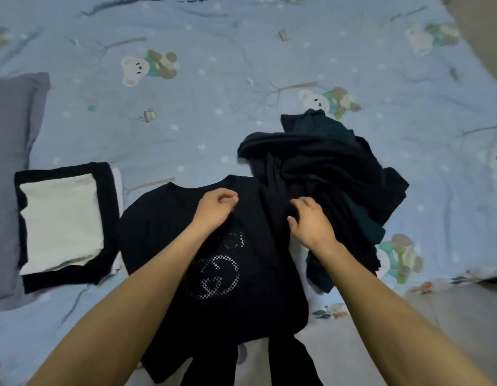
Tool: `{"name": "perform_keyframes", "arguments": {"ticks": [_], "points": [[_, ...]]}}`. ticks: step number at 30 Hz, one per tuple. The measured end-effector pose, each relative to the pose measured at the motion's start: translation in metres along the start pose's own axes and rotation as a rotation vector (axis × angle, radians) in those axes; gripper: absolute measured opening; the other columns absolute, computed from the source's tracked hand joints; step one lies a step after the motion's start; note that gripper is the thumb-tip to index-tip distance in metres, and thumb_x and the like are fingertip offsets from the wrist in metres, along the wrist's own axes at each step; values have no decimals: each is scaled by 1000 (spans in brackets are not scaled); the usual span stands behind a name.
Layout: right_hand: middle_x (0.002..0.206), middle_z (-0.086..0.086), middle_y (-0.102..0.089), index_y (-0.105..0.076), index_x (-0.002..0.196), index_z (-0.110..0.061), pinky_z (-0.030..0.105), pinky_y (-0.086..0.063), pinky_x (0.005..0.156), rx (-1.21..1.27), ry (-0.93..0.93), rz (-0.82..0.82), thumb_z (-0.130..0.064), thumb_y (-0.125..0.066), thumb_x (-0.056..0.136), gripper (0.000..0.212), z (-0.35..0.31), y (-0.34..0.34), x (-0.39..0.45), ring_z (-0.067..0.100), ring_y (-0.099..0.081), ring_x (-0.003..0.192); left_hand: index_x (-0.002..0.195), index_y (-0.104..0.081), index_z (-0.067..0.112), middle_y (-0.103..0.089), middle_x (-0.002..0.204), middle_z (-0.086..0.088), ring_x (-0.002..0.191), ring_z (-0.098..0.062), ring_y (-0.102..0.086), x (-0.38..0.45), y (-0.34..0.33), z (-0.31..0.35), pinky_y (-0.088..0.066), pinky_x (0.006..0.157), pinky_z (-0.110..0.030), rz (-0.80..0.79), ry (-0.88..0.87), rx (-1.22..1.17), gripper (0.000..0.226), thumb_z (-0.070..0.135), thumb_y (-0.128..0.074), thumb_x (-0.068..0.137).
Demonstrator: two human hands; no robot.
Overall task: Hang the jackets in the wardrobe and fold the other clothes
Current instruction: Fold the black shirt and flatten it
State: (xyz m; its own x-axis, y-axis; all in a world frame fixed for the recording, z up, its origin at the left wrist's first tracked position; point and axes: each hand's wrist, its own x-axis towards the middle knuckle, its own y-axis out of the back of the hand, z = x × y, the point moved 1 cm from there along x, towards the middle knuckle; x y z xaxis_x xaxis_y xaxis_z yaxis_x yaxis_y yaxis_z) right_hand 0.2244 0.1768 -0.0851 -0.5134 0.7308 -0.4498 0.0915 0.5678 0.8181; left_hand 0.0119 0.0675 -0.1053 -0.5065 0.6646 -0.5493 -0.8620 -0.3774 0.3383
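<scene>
On blue bedsheet (241, 65): left grip (213, 208), right grip (311, 221) pinch soft black shirt (163, 232).

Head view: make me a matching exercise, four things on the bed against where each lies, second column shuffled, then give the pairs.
Things:
1. black T-shirt with a dotted logo
2. folded black and white garment
3. heap of dark clothes
4. grey pillow

Places:
A. at the far left edge of the view
B. under both hands, in the middle
C. between the pillow and the T-shirt
D. to the right, beyond the right hand

Pairs: 1-B, 2-C, 3-D, 4-A
</scene>
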Motion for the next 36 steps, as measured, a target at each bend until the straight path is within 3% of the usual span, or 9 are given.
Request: {"name": "perform_keyframes", "arguments": {"ticks": [3, 6, 9, 13, 20, 25, 27, 33, 36], "points": [[164, 14, 3, -11, 157, -21, 51, -8, 121, -384, 78, -33, -29, -53, 98, 73, 24, -14, 13, 38, 6, 150, 115, -65, 28, -68, 94, 9, 95, -10, -65, 19, -45, 9, -53, 96, -39, -67, 11, -23, 25, 24, -68, 90], [158, 18, 29, 13, 155, -24, 63, 6, 115, -633, 130, -38, -25, -52, 95, 89, 56, -32, 30, 47, 24, 144, 144, -46, 24, -56, 139, 0, 128, -18, -53, 44, -82, 20, -42, 110, -40, -103, 9, -13, 61, 25, -71, 89], [156, 13, 35, 17, 154, -27, 57, -6, 118, -632, 109, -42, -25, -56, 91, 96, 110, -41, 52, 44, 23, 145, 155, -26, 30, -34, 157, -3, 144, -20, -33, 75, -136, 27, -30, 118, -39, -120, -26, 67, 89, 36, -78, 82], [160, 8, 24, 10, 156, -31, 43, -24, 116, -564, 69, -23, -31, -60, 92, 95, 171, -26, 72, 37, 3, 148, 152, -7, 50, -18, 161, -16, 145, -36, -16, 99, -191, 39, -18, 116, -50, -22, -49, 552, 106, 73, -70, 70], [156, 13, 36, 6, 156, -34, 61, 5, 116, -644, 20, 64, -43, -53, 95, 85, 257, 38, 117, 44, 20, 145, 151, -4, 53, -16, 163, -11, 147, -36, -17, 147, -303, 116, -17, 115, -54, -65, -3, 613, 92, 79, -53, 78], [159, 15, 27, 3, 157, -30, 61, 5, 116, -592, -64, 38, -42, -55, 95, 86, 272, 64, 145, 45, 13, 147, 154, -21, 39, -39, 155, 2, 139, -13, -39, 174, -315, 146, -28, 116, -25, -244, -30, 199, 80, 34, -69, 90], [160, 17, 25, 1, 157, -26, 60, 3, 117, -570, -73, 43, -39, -58, 94, 88, 269, 73, 153, 46, 10, 148, 154, -27, 33, -41, 152, 6, 136, -9, -41, 168, -309, 148, -28, 113, -21, -291, -60, 174, 76, 21, -68, 91], [163, 18, 7, -10, 156, -17, 54, 1, 119, -471, 174, 15, -19, -62, 89, 85, 224, 77, 126, 41, 4, 149, 139, -55, 19, -53, 143, 2, 134, -13, -45, 114, -260, 127, -31, 113, -25, -9, -175, 331, 48, 16, -66, 92], [154, 13, -30, -36, 145, -14, 45, -13, 120, -294, 286, 60, -15, -57, 90, 60, 188, 73, 101, 33, -25, 143, 123, -65, 20, -62, 127, 3, 120, -13, -56, 79, -232, 105, -39, 102, -22, 109, -154, 335, 33, 16, -66, 91]]}}
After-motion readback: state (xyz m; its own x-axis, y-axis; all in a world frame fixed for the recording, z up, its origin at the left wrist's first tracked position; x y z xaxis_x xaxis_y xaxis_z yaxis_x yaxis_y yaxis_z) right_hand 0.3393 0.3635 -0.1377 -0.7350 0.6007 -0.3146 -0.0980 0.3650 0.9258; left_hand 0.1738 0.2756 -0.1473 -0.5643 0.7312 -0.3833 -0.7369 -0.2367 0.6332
